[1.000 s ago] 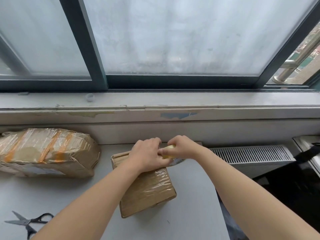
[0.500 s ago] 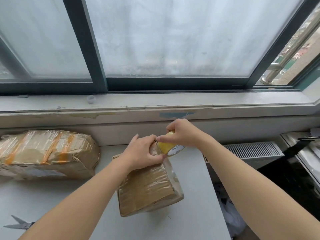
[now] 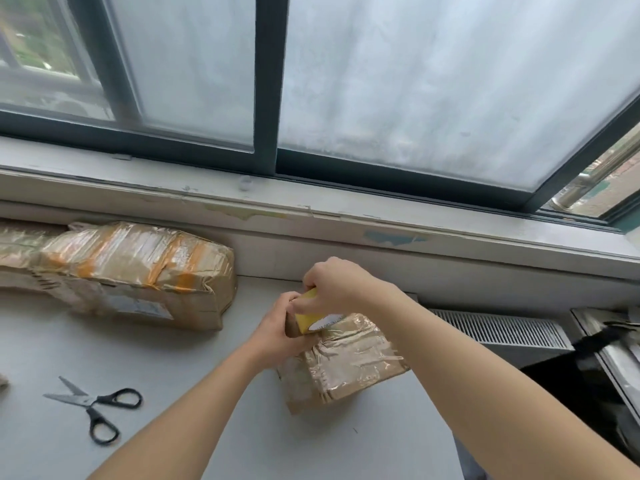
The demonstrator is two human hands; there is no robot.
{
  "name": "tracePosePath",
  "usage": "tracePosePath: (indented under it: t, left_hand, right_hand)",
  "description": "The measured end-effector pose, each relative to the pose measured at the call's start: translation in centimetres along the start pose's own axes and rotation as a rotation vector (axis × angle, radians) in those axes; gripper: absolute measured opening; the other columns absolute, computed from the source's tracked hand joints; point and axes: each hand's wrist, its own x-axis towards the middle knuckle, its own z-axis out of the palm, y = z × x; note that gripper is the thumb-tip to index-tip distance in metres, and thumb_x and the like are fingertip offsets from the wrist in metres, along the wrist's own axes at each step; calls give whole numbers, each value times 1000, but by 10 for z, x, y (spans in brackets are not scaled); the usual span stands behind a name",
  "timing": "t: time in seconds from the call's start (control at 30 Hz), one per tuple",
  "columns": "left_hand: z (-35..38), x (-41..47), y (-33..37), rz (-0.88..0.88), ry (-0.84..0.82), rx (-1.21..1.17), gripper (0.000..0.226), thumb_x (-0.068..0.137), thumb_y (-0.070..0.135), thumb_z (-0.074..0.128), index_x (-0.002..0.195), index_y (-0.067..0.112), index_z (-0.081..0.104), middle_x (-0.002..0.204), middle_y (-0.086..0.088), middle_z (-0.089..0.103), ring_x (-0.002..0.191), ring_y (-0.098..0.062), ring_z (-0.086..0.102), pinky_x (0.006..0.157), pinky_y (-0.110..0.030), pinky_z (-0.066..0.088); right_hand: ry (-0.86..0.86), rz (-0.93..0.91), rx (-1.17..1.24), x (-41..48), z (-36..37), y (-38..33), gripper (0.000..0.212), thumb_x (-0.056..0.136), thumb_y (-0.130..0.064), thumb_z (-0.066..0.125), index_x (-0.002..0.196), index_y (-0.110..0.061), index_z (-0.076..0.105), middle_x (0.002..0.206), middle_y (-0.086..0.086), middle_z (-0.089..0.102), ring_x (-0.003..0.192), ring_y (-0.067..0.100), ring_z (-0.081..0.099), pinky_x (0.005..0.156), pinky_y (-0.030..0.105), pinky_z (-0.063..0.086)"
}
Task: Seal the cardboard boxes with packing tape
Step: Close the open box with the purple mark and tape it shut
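Note:
A small cardboard box (image 3: 346, 362), shiny with clear tape, stands on the grey table (image 3: 173, 358) right of centre. My left hand (image 3: 280, 332) grips the box's upper left edge. My right hand (image 3: 337, 284) holds a yellow roll of packing tape (image 3: 310, 315) against the box's top, just above my left fingers. A larger box (image 3: 138, 271), wrapped in clear and orange tape, lies at the back left by the wall.
Black-handled scissors (image 3: 93, 405) lie on the table at the front left. The window sill (image 3: 346, 216) runs behind. A white radiator grille (image 3: 495, 327) and dark objects sit past the table's right edge.
The camera has swung left, so the scissors and the big box show more fully. My right hand brought the tape roll back down onto the box's top; my left hand keeps its grip.

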Motion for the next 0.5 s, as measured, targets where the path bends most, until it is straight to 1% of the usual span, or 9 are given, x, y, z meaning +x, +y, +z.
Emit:
tracePosePath:
  t: [0.07, 0.1, 0.17, 0.2, 0.27, 0.3, 0.37, 0.43, 0.5]
  left_hand:
    - [-8, -8, -11, 13, -25, 10, 62, 77, 39, 85, 117, 58, 41, 107, 1, 61, 82, -8, 54, 72, -19, 49]
    - [-12, -11, -16, 21, -47, 17, 61, 79, 35, 83, 119, 55, 41, 110, 1, 60, 84, -4, 54, 71, -14, 47]
    - [-22, -14, -29, 25, -78, 34, 63, 83, 29, 81, 125, 51, 40, 123, 6, 56, 103, -1, 56, 78, -10, 43]
    - [-27, -16, -35, 16, -87, 51, 63, 84, 30, 80, 127, 50, 39, 126, 10, 55, 111, 1, 54, 82, -10, 42]
    - [-37, -16, -44, -10, -87, 62, 63, 81, 36, 80, 127, 52, 40, 126, 17, 56, 115, 6, 52, 90, -15, 42]
    - [-39, -15, -48, -30, -90, 64, 64, 78, 42, 80, 127, 53, 41, 125, 18, 57, 116, 6, 53, 94, -20, 43]
    - [-39, -12, -50, -42, -110, 70, 67, 74, 48, 79, 129, 54, 42, 126, 19, 58, 120, 1, 55, 102, -28, 43]
    - [-37, -9, -50, -45, -128, 66, 67, 76, 44, 81, 130, 54, 42, 128, 20, 57, 123, -1, 53, 103, -28, 42]
    - [-37, -5, -51, -58, -134, 44, 65, 80, 37, 82, 130, 53, 43, 130, 22, 55, 125, 6, 49, 101, -23, 39]
  right_hand:
    - [-48, 2, 0, 3, 6, -5, 53, 83, -59, 62, 57, -16, 41, 51, -1, 37, 52, 21, 37, 48, 29, 31]
    - [-63, 1, -19, 4, 10, -4, 55, 83, -60, 62, 57, -16, 40, 51, -1, 37, 51, 21, 38, 48, 29, 30]
    - [-82, 19, -78, 3, 10, 6, 59, 85, -65, 61, 57, -15, 47, 53, 0, 44, 53, 21, 44, 49, 29, 33]
    - [-92, 50, -78, 1, 8, 16, 60, 84, -68, 60, 60, -14, 52, 55, 1, 48, 55, 21, 49, 51, 30, 36]
    - [-116, 109, -47, -4, 4, 37, 61, 83, -71, 60, 65, -12, 60, 59, 2, 54, 60, 21, 53, 54, 32, 38]
    - [-125, 127, -28, -6, 4, 44, 61, 82, -72, 61, 65, -13, 59, 59, 2, 53, 60, 20, 52, 54, 32, 38]
    - [-131, 152, 6, -9, 6, 54, 62, 82, -72, 62, 62, -14, 56, 58, 1, 50, 58, 19, 48, 55, 32, 36]
    - [-148, 167, -2, -13, 8, 63, 64, 82, -73, 61, 65, -12, 59, 58, 0, 51, 58, 19, 49, 55, 32, 36]
    - [-174, 199, 0, -20, 10, 78, 62, 82, -74, 62, 65, -14, 62, 58, 0, 53, 58, 18, 51, 55, 32, 37]
